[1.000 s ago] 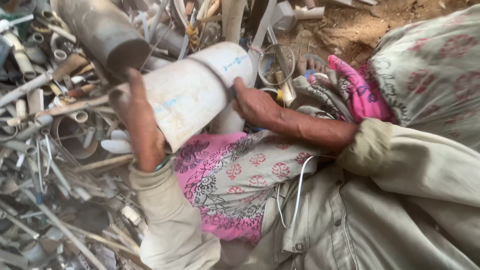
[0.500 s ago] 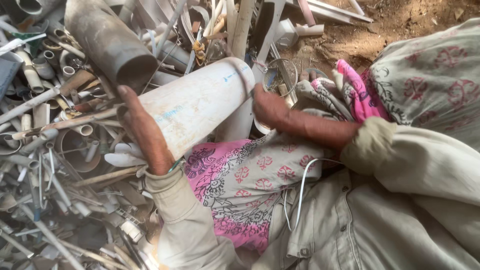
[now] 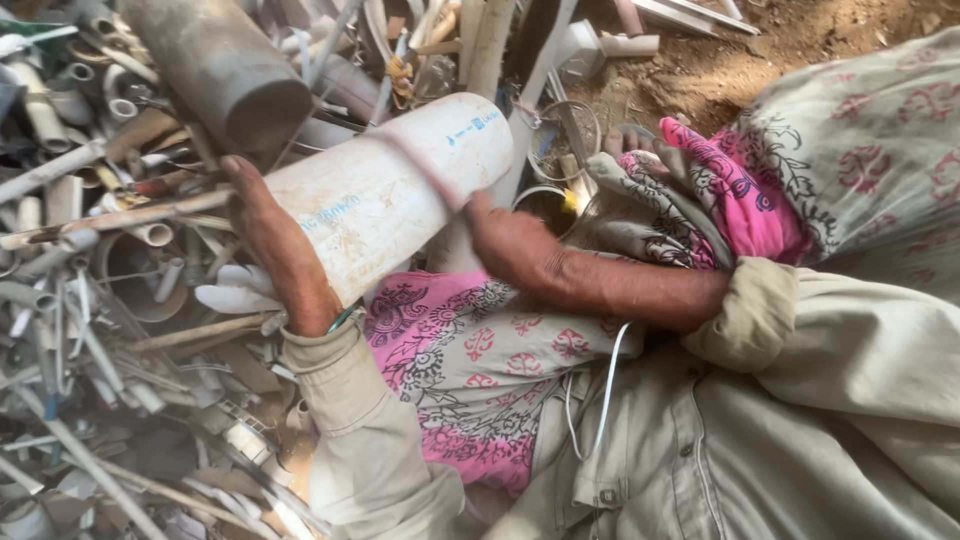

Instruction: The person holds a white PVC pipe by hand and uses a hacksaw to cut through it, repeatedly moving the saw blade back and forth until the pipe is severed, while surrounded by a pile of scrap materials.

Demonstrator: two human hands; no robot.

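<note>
A heap of grey and white scrap pipes (image 3: 90, 260) lies to the left of both hands, with a wide grey pipe (image 3: 225, 75) just above the left hand. The left hand (image 3: 275, 245) presses flat against the near end of a thick white pipe (image 3: 390, 190), and the right hand (image 3: 515, 245) wraps its fingers around the far side, so the pipe sits between them over a pink patterned cloth (image 3: 470, 370). Judging by this, a firm grip at both sides would keep the pipe from rolling.
</note>
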